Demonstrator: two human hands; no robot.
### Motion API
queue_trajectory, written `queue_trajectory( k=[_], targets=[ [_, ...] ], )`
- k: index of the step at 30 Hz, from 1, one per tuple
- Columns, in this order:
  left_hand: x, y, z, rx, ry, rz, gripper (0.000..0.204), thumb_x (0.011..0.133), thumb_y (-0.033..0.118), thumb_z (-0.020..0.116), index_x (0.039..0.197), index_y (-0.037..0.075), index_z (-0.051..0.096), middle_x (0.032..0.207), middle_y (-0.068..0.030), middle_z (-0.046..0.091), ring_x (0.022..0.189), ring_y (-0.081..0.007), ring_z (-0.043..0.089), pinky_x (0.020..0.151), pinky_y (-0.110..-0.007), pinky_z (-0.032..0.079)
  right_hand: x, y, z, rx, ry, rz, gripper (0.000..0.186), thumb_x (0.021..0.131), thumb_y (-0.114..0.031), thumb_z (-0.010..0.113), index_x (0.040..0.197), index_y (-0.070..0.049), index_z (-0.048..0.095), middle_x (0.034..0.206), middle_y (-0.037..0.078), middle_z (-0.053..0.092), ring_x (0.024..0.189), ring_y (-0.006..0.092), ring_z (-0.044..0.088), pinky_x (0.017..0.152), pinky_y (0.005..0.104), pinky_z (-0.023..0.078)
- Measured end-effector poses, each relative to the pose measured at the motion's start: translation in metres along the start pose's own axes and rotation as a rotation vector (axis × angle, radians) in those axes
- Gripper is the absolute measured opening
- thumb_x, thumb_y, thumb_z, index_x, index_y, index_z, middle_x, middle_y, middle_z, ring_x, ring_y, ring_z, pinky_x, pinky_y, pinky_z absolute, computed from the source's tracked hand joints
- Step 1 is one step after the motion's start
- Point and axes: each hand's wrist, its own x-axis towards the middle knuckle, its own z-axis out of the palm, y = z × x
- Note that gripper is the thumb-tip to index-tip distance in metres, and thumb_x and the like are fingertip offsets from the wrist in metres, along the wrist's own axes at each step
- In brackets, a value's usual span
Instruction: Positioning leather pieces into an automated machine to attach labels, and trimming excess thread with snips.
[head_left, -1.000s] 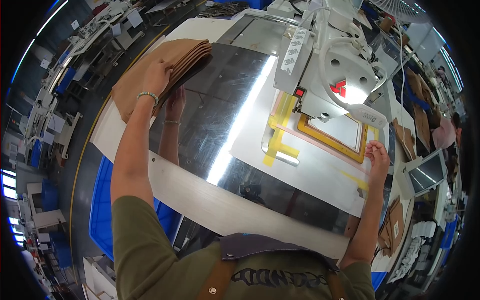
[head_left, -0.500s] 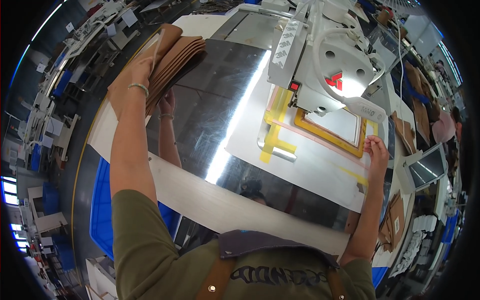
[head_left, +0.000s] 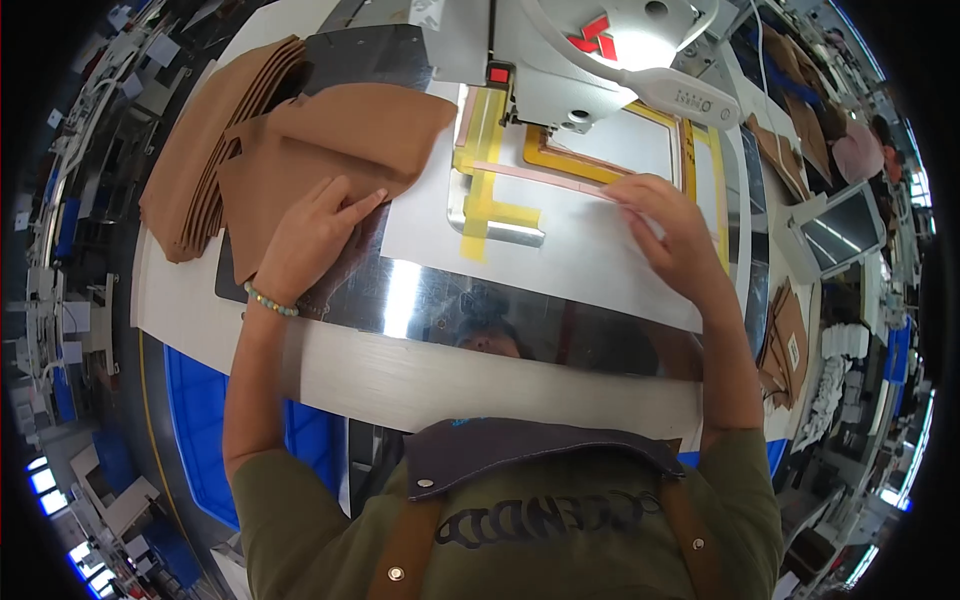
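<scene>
A brown leather-like panel (head_left: 290, 160), curled over at its far edge, lies over the left of the shiny metal table and the edge of a white sheet (head_left: 420, 225). My left hand (head_left: 315, 235) holds its near edge, fingers partly bent; the exact grip is hidden. Beside it on the left is a stack of similar brown panels (head_left: 190, 170). Over the white sheet, my right hand (head_left: 665, 225) is empty, thumb apart from the fingers, fingertips near the yellow-edged frame (head_left: 590, 172). That frame sits under the head of a white machine (head_left: 560, 75).
Yellow tape (head_left: 482, 210) and an L-shaped metal bracket (head_left: 515, 236) lie on the sheet. A tilted screen (head_left: 840, 230) and more brown pieces (head_left: 787, 345) stand to the right. Below the table's left edge is a blue bin (head_left: 200, 430).
My left hand has come nearer and right from the stack with one panel, which now spreads over the metal table. My right hand has moved left from the frame's right corner to its near side.
</scene>
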Motion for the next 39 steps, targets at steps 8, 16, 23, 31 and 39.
queue_trajectory(
  k=[8,16,23,31,39],
  targets=[
    [-0.035,0.016,0.002,0.024,0.163,-0.044,0.05,0.091,-0.002,0.072,0.14,0.011,0.072,0.108,-0.0074,0.071,0.096,-0.0275,0.069,0.082,-0.038,0.058,0.058,-0.049,0.087,-0.446,0.024,-0.451,0.024,0.081,-0.009,0.078,0.105,-0.004,0.073,0.105,0.005,0.069,0.097,0.0183,0.068,0.073,0.0316,0.054],
    [-0.103,-0.025,-0.016,0.264,0.11,-0.226,0.034,0.09,-0.002,0.07,0.123,0.001,0.073,0.114,-0.0102,0.073,0.102,-0.0301,0.071,0.087,-0.04,0.059,0.084,-0.037,0.118,-0.591,0.06,-0.406,0.021,0.081,-0.01,0.078,0.101,-0.007,0.072,0.099,0.003,0.066,0.093,0.0166,0.067,0.067,0.0304,0.052],
    [-0.101,-0.054,-0.007,0.354,0.142,-0.247,0.028,0.088,-0.003,0.07,0.116,-0.001,0.072,0.114,-0.01,0.073,0.103,-0.0311,0.07,0.091,-0.041,0.058,0.076,-0.038,0.114,-0.627,0.093,-0.413,0.012,0.08,-0.01,0.076,0.089,-0.011,0.068,0.092,0.001,0.061,0.092,0.0147,0.064,0.064,0.0283,0.049],
    [-0.019,-0.054,0.004,0.311,0.144,0.071,0.047,0.086,-0.002,0.071,0.132,0.001,0.072,0.122,-0.0104,0.071,0.108,-0.0299,0.066,0.093,-0.041,0.056,0.034,-0.011,0.055,-0.656,0.151,-0.362,0.012,0.078,-0.011,0.074,0.087,-0.01,0.067,0.09,0.002,0.06,0.09,0.0164,0.063,0.066,0.0294,0.052],
    [0.099,-0.004,0.039,0.119,0.165,0.502,0.051,0.086,0.002,0.069,0.137,-0.001,0.069,0.122,-0.0113,0.068,0.105,-0.0272,0.065,0.09,-0.038,0.054,-0.045,0.039,-0.028,-0.841,-0.061,-0.167,0.008,0.078,-0.007,0.072,0.082,-0.009,0.066,0.09,0.004,0.061,0.094,0.0196,0.066,0.072,0.0316,0.057]
  ],
)
